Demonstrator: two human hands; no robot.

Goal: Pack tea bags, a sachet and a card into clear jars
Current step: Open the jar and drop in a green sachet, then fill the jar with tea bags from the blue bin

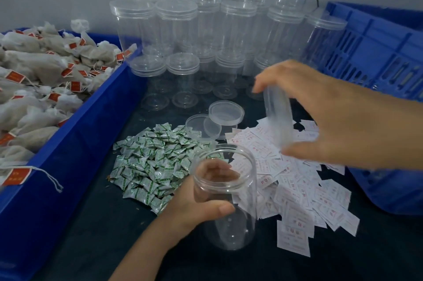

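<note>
Here, left hand [196, 203] holds jar [231, 230] upright; right hand [332, 115] pinches lid [278, 118].

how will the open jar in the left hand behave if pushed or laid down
Probably light: the jar is empty clear plastic, held by the left hand alone. Laid down, it would likely roll on its round wall. Upright, being tall and empty, it may tip when pushed.

One held jar [231, 230], two blue crates [68, 143], one heap each of tea bags [34, 63], sachets [148, 161], cards [297, 189]
</note>
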